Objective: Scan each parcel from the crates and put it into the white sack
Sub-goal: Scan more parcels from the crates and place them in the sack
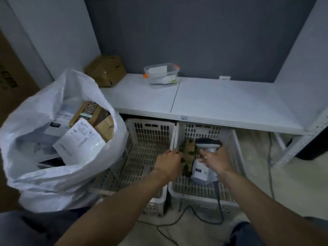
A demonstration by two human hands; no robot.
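A dark grey wall backs a low white shelf (221, 103), set in a corner with pale walls on both sides. Left of the shelf's front corner stands one white sack (35, 166), its mouth wide open. At least four parcels lie in it, though blur makes the count unsure: a brown taped box (85, 114), a brown paper packet (104, 126), a white labelled mailer (79, 141) and another white piece (53, 125). On the shelf's back left corner sits one cardboard box (106, 71), and near the middle of the shelf's back edge is one clear tub (162, 73) with orange clips.

Two white slatted crates stick out from under the shelf, side by side and touching. These are the left crate (142, 132) and the right crate (230, 139). The left hand (169, 163) reaches across the wall between them. Its fingers are curled at the left edge of a leaf-patterned brown parcel (188, 153) and seem to grip it. This parcel lies in the right crate, below the shelf's front edge. A second, white parcel (199, 172) lies touching it on the right.

The right hand (215, 160) is wrapped round the handle of one grey scanner (209, 143), whose head is held over the patterned parcel. The scanner's dark cable (195, 215) trails across the floor in front of the shelf
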